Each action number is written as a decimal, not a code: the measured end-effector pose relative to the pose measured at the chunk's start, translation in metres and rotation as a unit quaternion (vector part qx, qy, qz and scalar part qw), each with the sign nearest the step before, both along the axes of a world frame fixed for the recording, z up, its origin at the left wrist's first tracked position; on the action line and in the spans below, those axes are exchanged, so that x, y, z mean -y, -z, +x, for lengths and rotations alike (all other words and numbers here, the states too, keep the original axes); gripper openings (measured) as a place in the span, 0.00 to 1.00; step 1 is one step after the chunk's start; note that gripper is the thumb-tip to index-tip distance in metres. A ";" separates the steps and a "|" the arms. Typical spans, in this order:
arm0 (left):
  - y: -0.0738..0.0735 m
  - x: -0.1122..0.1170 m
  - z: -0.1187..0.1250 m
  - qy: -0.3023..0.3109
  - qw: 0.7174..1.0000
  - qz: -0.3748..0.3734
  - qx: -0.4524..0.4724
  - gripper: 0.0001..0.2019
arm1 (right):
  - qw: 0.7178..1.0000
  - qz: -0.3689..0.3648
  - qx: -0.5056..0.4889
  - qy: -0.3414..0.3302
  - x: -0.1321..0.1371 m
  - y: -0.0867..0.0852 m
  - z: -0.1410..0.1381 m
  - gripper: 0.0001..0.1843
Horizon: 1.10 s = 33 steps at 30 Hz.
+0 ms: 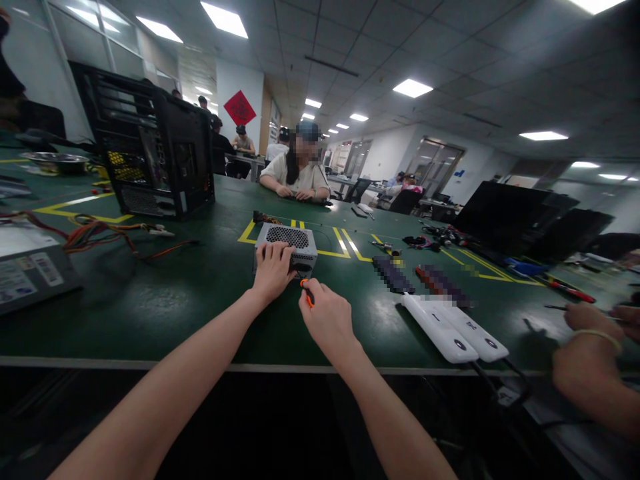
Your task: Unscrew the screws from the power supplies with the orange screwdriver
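Note:
A grey metal computer power supply with a perforated top stands on the green bench in front of me. My left hand grips its near side, the fingers curled over the top edge. An orange and black screwdriver is held in my right hand, just right of the power supply's near corner. The fingers wrap its handle. Its tip points towards the unit's near face, but I cannot tell whether it touches a screw there.
A black computer case stands at the left, behind another power supply with loose cables. White devices lie to the right. Monitors stand farther right. A co-worker's hands work at the right edge; another person sits opposite.

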State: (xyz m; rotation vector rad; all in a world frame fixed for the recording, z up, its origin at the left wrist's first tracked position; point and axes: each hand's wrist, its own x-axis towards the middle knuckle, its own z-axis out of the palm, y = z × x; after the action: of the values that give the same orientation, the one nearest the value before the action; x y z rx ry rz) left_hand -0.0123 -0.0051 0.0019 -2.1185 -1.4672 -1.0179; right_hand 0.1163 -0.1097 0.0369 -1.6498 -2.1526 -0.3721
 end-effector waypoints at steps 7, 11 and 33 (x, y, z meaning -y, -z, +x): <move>0.000 -0.001 -0.001 0.002 1.000 -0.008 0.008 0.22 | 0.989 0.037 0.138 -0.027 0.004 0.000 -0.009 0.12; 0.002 -0.004 -0.002 0.008 1.000 -0.011 0.014 0.23 | 0.986 0.050 0.156 -0.030 0.003 -0.005 -0.011 0.13; 0.000 -0.001 0.001 -0.002 1.000 -0.017 0.004 0.22 | 0.982 -0.140 -0.110 0.070 -0.006 0.007 -0.016 0.05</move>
State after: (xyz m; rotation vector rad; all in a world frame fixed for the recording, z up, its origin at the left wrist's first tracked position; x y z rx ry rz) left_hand -0.0115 -0.0043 0.0014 -2.1350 -1.5021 -1.0077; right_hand 0.0998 -0.1040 0.0297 -1.9014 -2.0000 0.0781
